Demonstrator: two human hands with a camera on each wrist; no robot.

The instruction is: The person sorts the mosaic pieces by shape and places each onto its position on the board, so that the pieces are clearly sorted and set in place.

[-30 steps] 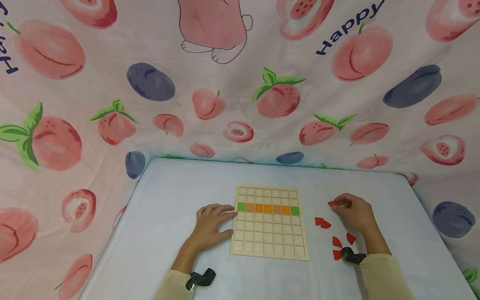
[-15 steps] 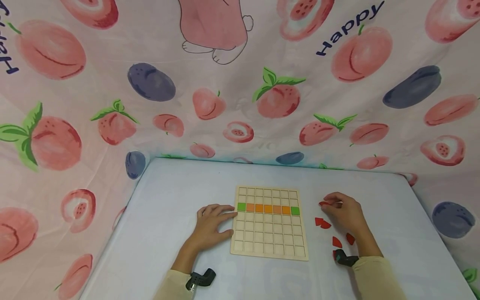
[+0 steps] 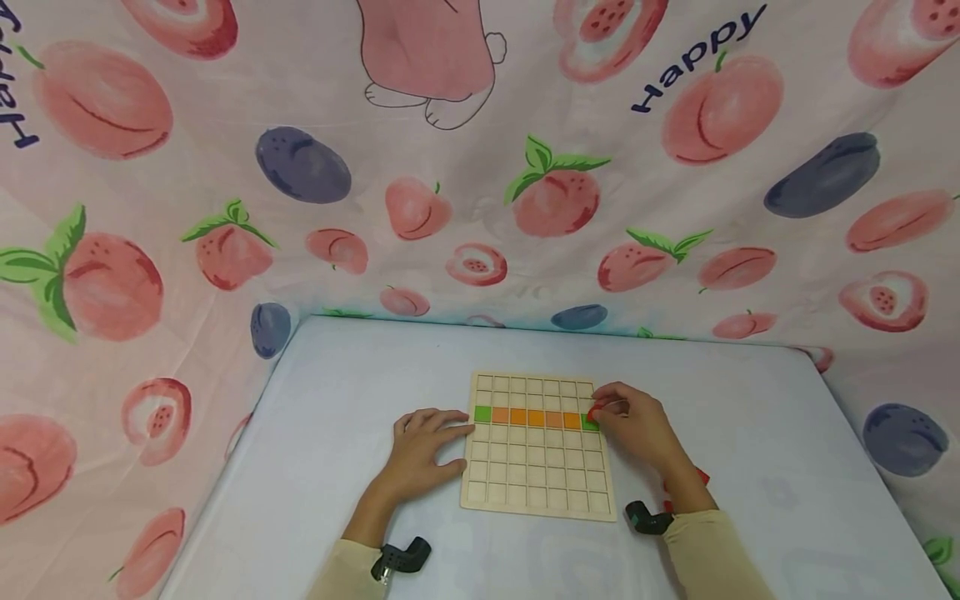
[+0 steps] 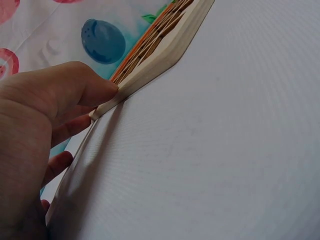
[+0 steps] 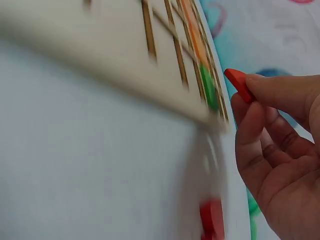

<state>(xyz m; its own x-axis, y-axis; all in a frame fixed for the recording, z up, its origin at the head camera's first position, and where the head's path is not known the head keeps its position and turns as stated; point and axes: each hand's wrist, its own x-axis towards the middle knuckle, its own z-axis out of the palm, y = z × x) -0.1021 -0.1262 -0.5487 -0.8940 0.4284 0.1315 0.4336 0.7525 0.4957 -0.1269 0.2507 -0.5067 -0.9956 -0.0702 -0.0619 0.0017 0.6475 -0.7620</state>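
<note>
A square wooden grid board [image 3: 536, 475] lies on the table, with one row of coloured tiles across it: a green tile [image 3: 482, 414] at the left end, orange tiles [image 3: 536, 417] between, and another green tile [image 5: 208, 86] at the right end. My left hand [image 3: 423, 454] rests against the board's left side, thumb and fingertips touching its edge. Over the right end of the row, my right hand [image 3: 637, 425] pinches a small red wedge-shaped piece [image 5: 239, 85] between thumb and fingers. In the right wrist view this piece is held just above the board.
Loose red pieces [image 3: 702, 475] lie right of the board, partly hidden under my right forearm. More red pieces [image 5: 212, 217] show blurred in the right wrist view. A fruit-patterned cloth [image 3: 480, 208] hangs behind the white table [image 3: 375, 358].
My right hand has moved left with the red piece, from the right of the table to the board's right edge. The left hand and the board have stayed put.
</note>
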